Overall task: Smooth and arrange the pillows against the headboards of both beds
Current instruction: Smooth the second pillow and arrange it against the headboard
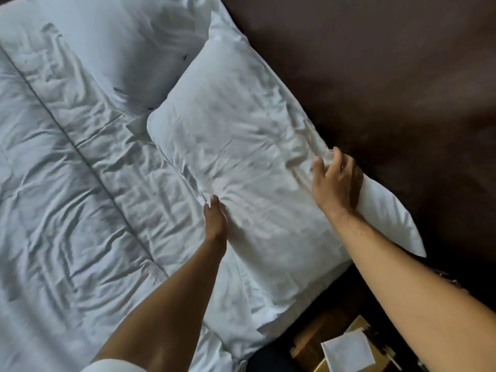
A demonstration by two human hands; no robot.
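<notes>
A white pillow [236, 135] lies on the bed with its long side against the dark brown headboard [375, 76]. My left hand [214, 218] presses edge-on into the pillow's near side, fingers together, creasing the cover. My right hand [335, 181] rests on the pillow's edge by the headboard, fingers spread and curled over the fabric; whether it grips is unclear. A second white pillow [128, 44] lies further along the headboard, touching the first one's far corner.
A wrinkled white duvet [67, 183] with a seam line covers the bed at the left. At the lower right stands a wooden bedside table [316, 342] with a white paper [349, 350] on it, close to the bed's corner.
</notes>
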